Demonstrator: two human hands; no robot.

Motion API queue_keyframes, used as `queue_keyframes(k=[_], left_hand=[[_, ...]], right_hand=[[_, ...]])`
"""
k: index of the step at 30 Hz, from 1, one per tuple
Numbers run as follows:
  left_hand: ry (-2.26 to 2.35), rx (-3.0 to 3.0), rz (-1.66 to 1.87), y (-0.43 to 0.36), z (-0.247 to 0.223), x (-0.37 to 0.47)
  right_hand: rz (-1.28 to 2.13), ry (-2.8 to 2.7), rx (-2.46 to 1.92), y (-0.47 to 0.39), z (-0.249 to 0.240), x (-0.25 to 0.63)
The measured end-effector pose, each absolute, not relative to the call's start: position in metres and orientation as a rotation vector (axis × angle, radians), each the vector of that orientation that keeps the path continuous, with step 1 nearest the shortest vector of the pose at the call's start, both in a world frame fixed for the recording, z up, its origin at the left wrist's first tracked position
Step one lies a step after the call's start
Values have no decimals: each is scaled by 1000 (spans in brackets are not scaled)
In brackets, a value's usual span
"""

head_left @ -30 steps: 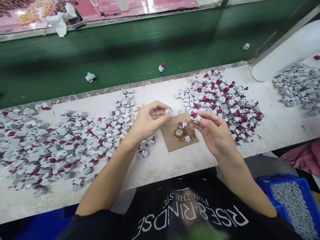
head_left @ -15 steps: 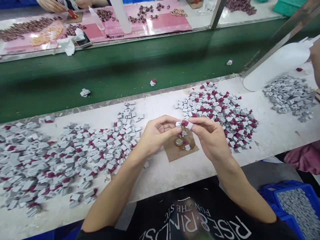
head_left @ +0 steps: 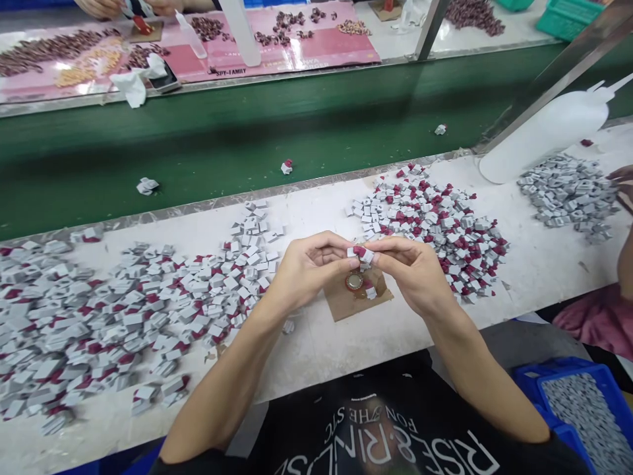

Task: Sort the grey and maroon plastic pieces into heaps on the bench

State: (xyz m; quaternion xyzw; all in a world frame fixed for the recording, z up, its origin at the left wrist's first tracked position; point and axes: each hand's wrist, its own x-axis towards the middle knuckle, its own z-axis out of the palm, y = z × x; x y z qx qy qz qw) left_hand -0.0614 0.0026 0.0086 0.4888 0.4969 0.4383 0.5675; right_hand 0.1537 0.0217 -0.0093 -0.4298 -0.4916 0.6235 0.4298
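Note:
Above a piece of brown cardboard [head_left: 341,307], my left hand [head_left: 309,267] pinches a small light-grey plastic block [head_left: 351,252] between thumb and fingertips. My right hand [head_left: 413,267] grips a grey-and-dark-red plastic piece [head_left: 364,254] the same way. These two parts meet between my fingertips; whether they are joined I cannot tell. Beneath them on the cardboard lies a small round metal cap [head_left: 354,282] with a reddish rim, beside a loose grey piece [head_left: 370,293]. My fingertips partly cover both held parts.
Grey-and-red pieces lie in a wide heap [head_left: 123,310] at left and another heap [head_left: 435,227] at right. Beyond runs a green conveyor belt [head_left: 212,145] carrying several pieces. A white squeeze bottle [head_left: 544,135] leans at right, near grey parts [head_left: 568,194] and another person's hand [head_left: 624,181].
My hands have brought the two pieces together, closing the small gap between them. Pieces on the belt have shifted left. At right, another person's hand has come beside the grey parts.

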Motion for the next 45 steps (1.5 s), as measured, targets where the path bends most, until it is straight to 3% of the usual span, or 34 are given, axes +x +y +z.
queue_keyframes(k=[11, 27, 40, 42, 45], left_hand=[[1151, 1144, 975, -1, 16, -89], [1383, 1205, 1095, -13, 7, -184], [1473, 973, 1330, -28, -6, -246], [1559, 948, 1343, -33, -6, -258], [1732, 874, 1360, -36, -5, -277]], right_hand=[[1692, -1358, -1056, 32, 7, 139], [1778, -1866, -816, 87, 5, 32], [2107, -1873, -656, 117, -1, -61], [2001, -1988, -703, 129, -7, -77], [1412, -2240, -893, 154, -22, -110]])
